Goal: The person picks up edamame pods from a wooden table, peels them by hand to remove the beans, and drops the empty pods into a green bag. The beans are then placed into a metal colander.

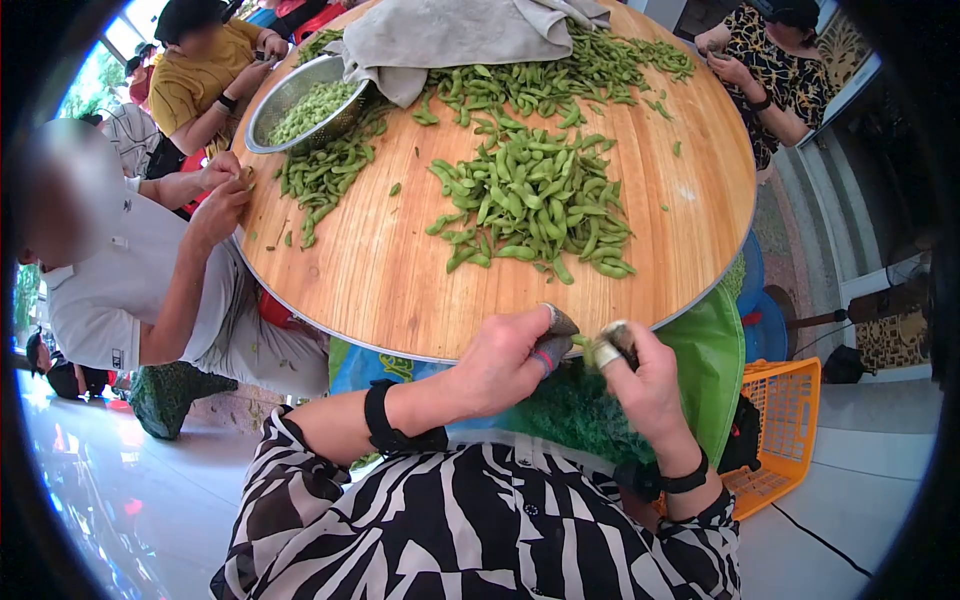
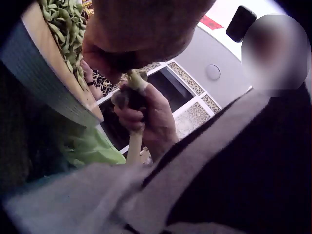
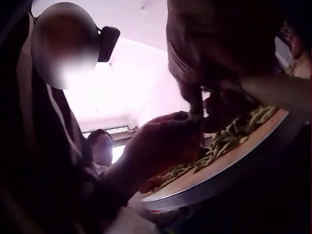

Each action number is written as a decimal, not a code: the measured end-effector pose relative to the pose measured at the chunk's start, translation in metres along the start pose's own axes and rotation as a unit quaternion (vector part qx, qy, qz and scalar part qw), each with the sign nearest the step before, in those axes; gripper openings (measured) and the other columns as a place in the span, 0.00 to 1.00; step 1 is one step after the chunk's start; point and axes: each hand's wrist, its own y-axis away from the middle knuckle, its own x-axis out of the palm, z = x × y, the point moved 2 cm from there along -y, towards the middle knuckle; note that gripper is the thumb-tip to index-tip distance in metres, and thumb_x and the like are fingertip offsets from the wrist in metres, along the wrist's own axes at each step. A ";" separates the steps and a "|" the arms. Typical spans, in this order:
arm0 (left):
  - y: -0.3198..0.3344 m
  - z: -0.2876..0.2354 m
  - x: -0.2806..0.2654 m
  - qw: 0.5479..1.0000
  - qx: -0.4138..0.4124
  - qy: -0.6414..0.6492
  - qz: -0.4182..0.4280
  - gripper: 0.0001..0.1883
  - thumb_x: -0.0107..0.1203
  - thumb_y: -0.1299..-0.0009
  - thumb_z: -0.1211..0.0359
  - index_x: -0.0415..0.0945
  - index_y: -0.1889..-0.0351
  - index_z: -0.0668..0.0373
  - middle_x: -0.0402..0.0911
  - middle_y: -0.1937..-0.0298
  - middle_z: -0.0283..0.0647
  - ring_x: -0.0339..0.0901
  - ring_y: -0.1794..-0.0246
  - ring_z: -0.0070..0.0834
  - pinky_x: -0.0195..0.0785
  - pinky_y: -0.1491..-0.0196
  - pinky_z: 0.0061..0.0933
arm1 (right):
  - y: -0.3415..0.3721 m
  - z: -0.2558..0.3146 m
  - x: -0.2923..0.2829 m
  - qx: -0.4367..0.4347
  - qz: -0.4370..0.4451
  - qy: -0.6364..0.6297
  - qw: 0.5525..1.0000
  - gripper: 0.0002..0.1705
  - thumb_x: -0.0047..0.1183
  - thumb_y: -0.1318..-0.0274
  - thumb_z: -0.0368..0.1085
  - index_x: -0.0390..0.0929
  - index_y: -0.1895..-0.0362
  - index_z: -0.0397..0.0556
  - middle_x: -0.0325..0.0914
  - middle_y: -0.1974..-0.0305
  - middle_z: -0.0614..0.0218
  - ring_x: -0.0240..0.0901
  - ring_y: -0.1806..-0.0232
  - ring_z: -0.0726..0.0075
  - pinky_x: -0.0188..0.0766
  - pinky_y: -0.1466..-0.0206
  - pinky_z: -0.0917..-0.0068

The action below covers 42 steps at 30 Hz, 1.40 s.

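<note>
Just off the near edge of the round wooden table (image 1: pixel 360 300), my left hand (image 1: pixel 497 362) and right hand (image 1: pixel 648 388) meet fingertip to fingertip. Between them a small green edamame pod (image 1: pixel 579 341) shows, pinched by both hands. Wrappings cover some fingertips of each hand, grey on the left and pale on the right thumb. In the left wrist view my right hand (image 2: pixel 155 114) has its fingers curled in below the thumb. Most of the pod is hidden by the fingers. A loose heap of edamame pods (image 1: pixel 540 195) lies on the table just beyond my hands.
A metal colander (image 1: pixel 340 122) of shelled beans stands at the table's left, near a grey cloth (image 1: pixel 450 45) over more pods. People sit around the table, one close on my left. Below my hands is a green bag (image 1: pixel 705 345); an orange crate (image 1: pixel 785 420) stands right.
</note>
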 end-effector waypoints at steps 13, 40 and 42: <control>-0.005 0.011 0.002 0.898 -0.208 0.380 -0.078 0.10 0.57 0.39 0.82 0.77 0.61 0.65 0.82 0.65 0.38 0.79 0.68 0.22 0.73 0.66 0.22 | 0.014 0.016 0.005 0.102 0.126 -0.109 0.981 0.21 0.37 0.36 0.33 0.69 0.41 0.42 0.67 0.82 0.74 0.61 0.84 0.84 0.58 0.81 0.84; -0.007 0.025 0.016 0.792 -0.211 0.563 -0.112 0.12 0.51 0.38 0.85 0.72 0.58 0.62 0.81 0.61 0.41 0.80 0.60 0.29 0.76 0.54 0.33 | 0.008 0.008 0.027 0.133 0.092 -0.369 0.915 0.25 0.36 0.35 0.29 0.61 0.33 0.43 0.66 0.76 0.72 0.58 0.84 0.83 0.56 0.85 0.84; -0.008 0.021 0.015 0.794 -0.215 0.557 -0.114 0.13 0.51 0.39 0.85 0.72 0.58 0.63 0.81 0.61 0.41 0.80 0.60 0.29 0.76 0.54 0.33 | 0.006 0.009 0.028 0.128 0.080 -0.328 0.933 0.25 0.36 0.36 0.27 0.63 0.34 0.43 0.66 0.77 0.73 0.58 0.84 0.85 0.55 0.85 0.85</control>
